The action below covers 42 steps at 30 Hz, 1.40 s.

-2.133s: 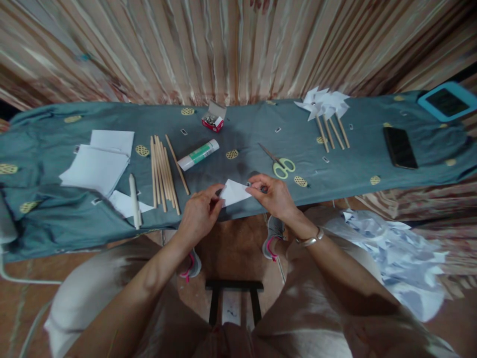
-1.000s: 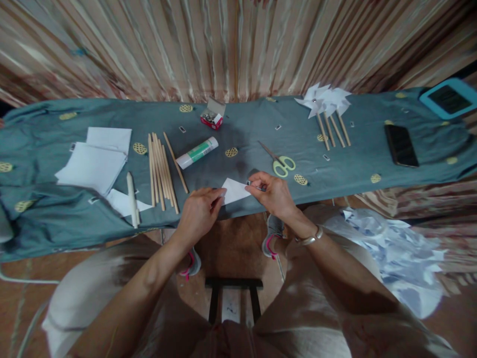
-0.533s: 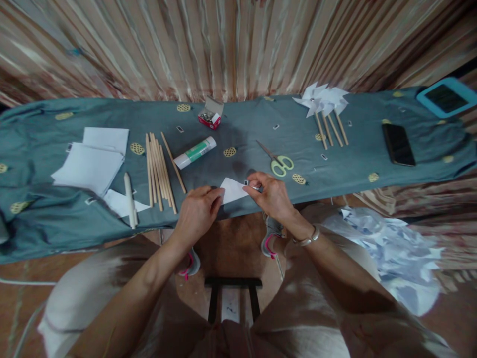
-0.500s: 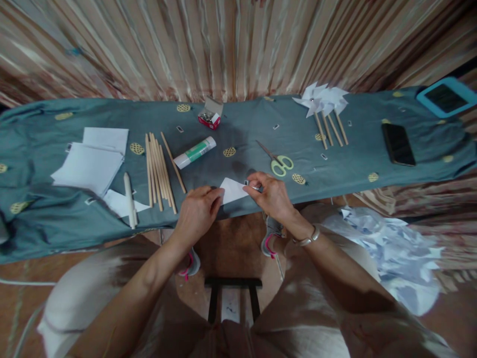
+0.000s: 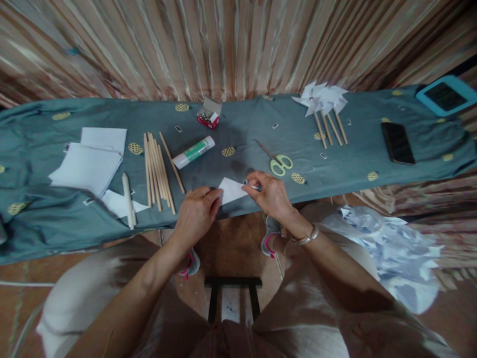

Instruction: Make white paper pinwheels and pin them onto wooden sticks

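Note:
A small folded piece of white paper [image 5: 231,191] is stretched between my two hands at the table's near edge. Its left corner is pinched by my left hand [image 5: 199,209], thumb against curled fingers. At the other end my right hand [image 5: 270,194], with a silver bangle on its wrist, grips the right corner. Beyond my right hand lie scissors [image 5: 279,164] with light green handles. A glue stick [image 5: 194,152] with a green label rests beyond my left hand, beside several wooden sticks [image 5: 160,171].
White paper sheets [image 5: 89,166] and a white pen-like tool [image 5: 128,201] lie at left. An open red box [image 5: 207,118] of small metal pieces stands at the back. Paper pinwheels [image 5: 322,99], a phone [image 5: 397,142] and a blue-framed device [image 5: 445,97] are at right. Paper scraps [image 5: 395,253] fill a bag below.
Almost nothing differs. The view has shifted very slightly, while both hands keep their hold on the folded paper.

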Available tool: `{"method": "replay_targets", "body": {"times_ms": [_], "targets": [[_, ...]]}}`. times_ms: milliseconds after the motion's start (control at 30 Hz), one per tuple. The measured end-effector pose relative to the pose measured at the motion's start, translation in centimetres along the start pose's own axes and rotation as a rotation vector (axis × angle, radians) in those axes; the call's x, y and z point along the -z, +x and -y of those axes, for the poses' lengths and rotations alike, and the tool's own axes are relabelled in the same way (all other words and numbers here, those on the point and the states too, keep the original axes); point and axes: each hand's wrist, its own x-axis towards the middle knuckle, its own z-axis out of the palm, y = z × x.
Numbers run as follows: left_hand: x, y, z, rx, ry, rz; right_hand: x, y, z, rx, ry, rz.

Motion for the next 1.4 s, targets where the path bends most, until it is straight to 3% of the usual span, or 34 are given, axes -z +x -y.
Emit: {"method": "replay_targets", "body": {"times_ms": [333, 567, 700, 833, 967, 1400], "targets": [[0.3, 0.0, 0.0, 0.011, -0.002, 0.042, 0.0, 0.1, 0.1, -0.024, -0.003, 0.010], [0.0, 0.0, 0.0, -0.003, -0.005, -0.014, 0.0, -0.2, 0.0, 0.037, -0.064, 0.009], [0.0, 0.2, -0.2, -0.108, -0.001, -0.087, -0.1, -0.6, -0.1, 0.131, -0.133, 0.007], [-0.1, 0.0, -0.2, -0.242, -0.012, -0.033, -0.1, -0.9, 0.2, 0.237, -0.223, 0.030], [0.0, -0.4, -0.3, -0.275, -0.020, -0.017, -0.3, -1.2, 0.6, 0.278, -0.261, 0.056], [0.1, -1.8, -1.4, -0.254, 0.106, 0.003, -1.1, -2.2, 0.6, 0.143, -0.035, -0.030]]}}
